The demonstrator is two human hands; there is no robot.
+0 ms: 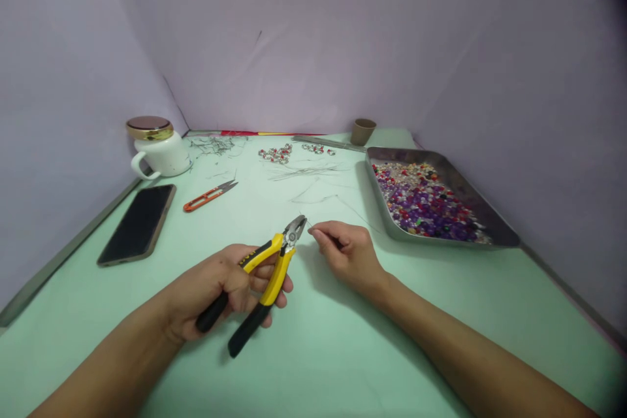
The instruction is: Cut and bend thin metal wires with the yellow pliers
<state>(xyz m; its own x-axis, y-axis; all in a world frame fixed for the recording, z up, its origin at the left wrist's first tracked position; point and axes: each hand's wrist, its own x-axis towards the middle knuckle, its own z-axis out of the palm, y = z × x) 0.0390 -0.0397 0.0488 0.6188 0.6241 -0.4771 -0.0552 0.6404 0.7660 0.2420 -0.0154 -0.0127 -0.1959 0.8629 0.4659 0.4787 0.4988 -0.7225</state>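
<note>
My left hand (230,284) is wrapped around yellow and black pliers (277,268), whose jaws point up and to the right. Close to the jaw tips, my right hand (350,255) pinches a thin wire (309,225) between thumb and forefinger. The wire's short end reaches toward the jaws; whether they grip it is too small to tell. Farther back on the table lie several loose wires (308,172) and a small heap of red and clear beaded pieces (277,154).
At the right stands a metal tray (392,225) of mixed beads. Orange thread snips (209,196), a phone (137,225) and a white lidded mug (164,155) are on the left. A brown cup (363,132), a bundle of wires (328,143) and wire scraps (215,145) sit at the back.
</note>
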